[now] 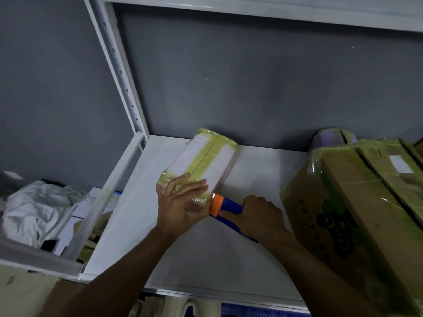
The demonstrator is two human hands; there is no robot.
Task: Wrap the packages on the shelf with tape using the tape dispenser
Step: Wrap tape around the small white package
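The white package (206, 161) lies on the shelf (251, 179), left of centre, its long axis running away from the person and leaning a little to the right. The left hand (180, 202) presses on its near end, fingers (194, 186) straight and flat on top. The right hand (258, 216) is clenched round the blue handle of the tape dispenser (218, 205), whose orange head touches the package's near right corner. The next pass probably starts from that corner.

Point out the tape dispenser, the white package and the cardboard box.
tape dispenser (231, 205), head view, blue handle.
white package (202, 160), head view, top face.
cardboard box (348, 197), head view, brown side.
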